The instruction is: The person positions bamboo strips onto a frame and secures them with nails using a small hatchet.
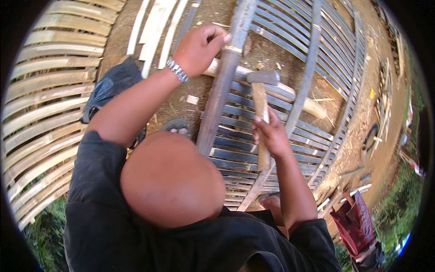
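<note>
My left hand [199, 50], with a metal-band watch [177, 71] on its wrist, is at the upper part of a thick dark bamboo pole [216, 102]. Its thumb and fingers are pinched together against the pole's edge, beside a pale joint; whatever is between them is too small to tell. In my right hand [273, 133] is a hammer [260, 100], gripped partway down its wooden handle. The metal head points away from me, above the slatted frame. Dark bamboo slats [240, 147] run crosswise beneath the pole and the hammer.
A pale log [312, 108] lies under the slatted frame. Light bamboo slats [54, 75] form a panel on the left, near a black plastic bag [115, 86]. Loose pale strips [156, 31] lie ahead. On the right are a dark-handled tool [370, 138] and a red bag [351, 224].
</note>
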Tool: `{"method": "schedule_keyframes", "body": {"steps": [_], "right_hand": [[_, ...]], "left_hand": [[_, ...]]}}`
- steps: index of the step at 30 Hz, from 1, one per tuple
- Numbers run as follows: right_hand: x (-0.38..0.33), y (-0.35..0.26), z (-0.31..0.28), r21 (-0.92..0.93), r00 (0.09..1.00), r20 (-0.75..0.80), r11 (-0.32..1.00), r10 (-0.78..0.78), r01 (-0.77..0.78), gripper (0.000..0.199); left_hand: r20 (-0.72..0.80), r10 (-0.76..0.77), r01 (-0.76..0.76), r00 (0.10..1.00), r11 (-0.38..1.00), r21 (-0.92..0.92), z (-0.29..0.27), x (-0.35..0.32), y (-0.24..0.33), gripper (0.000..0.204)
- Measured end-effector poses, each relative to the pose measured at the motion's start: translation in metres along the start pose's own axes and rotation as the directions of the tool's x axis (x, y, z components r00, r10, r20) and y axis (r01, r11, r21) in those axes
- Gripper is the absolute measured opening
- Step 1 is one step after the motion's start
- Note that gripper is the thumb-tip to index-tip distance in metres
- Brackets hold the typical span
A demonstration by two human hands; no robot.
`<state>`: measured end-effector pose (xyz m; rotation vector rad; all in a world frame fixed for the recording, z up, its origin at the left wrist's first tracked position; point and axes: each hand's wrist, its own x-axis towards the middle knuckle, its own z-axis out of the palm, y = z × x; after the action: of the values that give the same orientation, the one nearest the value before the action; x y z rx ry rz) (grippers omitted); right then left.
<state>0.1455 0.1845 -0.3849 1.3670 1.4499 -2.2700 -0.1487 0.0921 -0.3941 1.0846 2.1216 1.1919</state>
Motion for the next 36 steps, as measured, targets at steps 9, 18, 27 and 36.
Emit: {"method": "schedule_keyframes", "body": {"steps": [9, 18, 27, 36], "right_hand": [[0.002, 0.011, -0.020, -0.055, 0.999, -0.014, 0.998, -0.031, 0.030, 0.047], [0.011, -0.011, 0.011, -0.170, 0.991, 0.087, 0.979, -0.099, 0.112, 0.039], [-0.012, -0.009, -0.004, -0.235, 0.997, 0.056, 0.970, -0.053, 0.065, 0.047], [-0.016, 0.002, -0.005, -0.222, 0.998, 0.047, 0.974, -0.031, 0.041, 0.051]], "left_hand": [[0.235, -0.532, 0.567, 0.814, 0.814, -0.123, -0.100, -0.238, -0.025, 0.025], [0.045, -0.615, 0.509, 0.788, 0.690, 0.515, -0.168, -0.167, -0.090, 0.026], [-0.042, -0.203, 0.163, 0.978, 0.631, 0.759, -0.130, -0.149, -0.197, 0.044], [-0.270, -0.216, 0.343, 0.938, 0.671, 0.657, -0.116, -0.153, -0.193, 0.045]]}}
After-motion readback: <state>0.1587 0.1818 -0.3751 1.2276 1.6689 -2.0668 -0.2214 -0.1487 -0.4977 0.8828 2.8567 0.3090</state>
